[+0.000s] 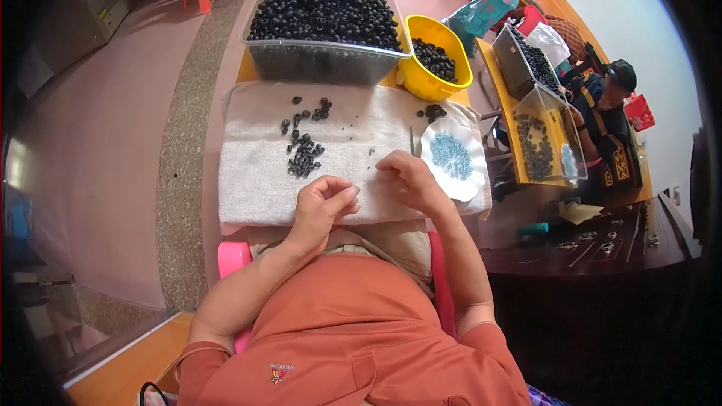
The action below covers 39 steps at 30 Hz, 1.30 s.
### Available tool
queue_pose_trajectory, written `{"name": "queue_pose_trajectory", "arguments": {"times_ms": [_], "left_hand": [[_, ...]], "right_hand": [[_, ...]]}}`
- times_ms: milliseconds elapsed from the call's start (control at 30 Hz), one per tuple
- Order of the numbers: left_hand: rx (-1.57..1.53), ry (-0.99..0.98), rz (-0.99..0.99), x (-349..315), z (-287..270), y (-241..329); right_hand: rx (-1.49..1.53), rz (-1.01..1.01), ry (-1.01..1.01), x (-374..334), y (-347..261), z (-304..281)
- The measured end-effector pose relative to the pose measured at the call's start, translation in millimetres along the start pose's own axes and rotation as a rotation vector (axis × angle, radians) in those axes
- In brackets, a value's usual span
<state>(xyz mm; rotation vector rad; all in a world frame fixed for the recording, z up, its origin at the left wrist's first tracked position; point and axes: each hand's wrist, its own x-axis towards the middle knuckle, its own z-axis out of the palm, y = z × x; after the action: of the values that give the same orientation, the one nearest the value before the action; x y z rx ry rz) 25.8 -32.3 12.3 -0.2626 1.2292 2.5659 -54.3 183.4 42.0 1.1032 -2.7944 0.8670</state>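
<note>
1. Big clear bin (323, 60) at 12 o'clock, heaped full of small black rings, sitting at the far end of the table.
2. White towel (256, 180) spread over the table right in front of the person, taking up the whole middle of the view.
3. Yellow bowl (421, 79) at about 1 o'clock, touching the bin's right side, with more black rings inside.
4. White scalloped plate (472, 180) at 3 o'clock from the hands, on the towel's right end, holding a patch of tiny blue beads (451, 155).
5. Left hand (322, 207) near the towel's near edge, fingers curled in with the tips pinched together; whatever's in there is too small to make out.
6. Right hand (410, 177) resting on the towel just beside the plate, fingertips pinched narrow, can't tell what it's got.
7. Loose pile of black rings (304, 158) on the towel at 11 o'clock from the left hand, well apart from both hands, plus a few strays further up.
</note>
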Motion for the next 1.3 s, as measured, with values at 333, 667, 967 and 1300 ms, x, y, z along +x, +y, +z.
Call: {"name": "queue_pose_trajectory", "arguments": {"times_ms": [333,667,967,1300], "left_hand": [[-0.037,-0.039,-0.002,3,5,4],[0.058,-0.050,0.068,5,3,0],[0.076,-0.015,0.068,3,7,1],[-0.034,-0.023,0.039,7,6,-3]], "right_hand": [[1.131,0.380,-0.034,-7,-23,25],[1.211,0.379,-0.012,-9,-27,31],[1.224,0.444,0.038,-8,-29,34],[1.168,0.450,0.132,-11,-31,45]]}}
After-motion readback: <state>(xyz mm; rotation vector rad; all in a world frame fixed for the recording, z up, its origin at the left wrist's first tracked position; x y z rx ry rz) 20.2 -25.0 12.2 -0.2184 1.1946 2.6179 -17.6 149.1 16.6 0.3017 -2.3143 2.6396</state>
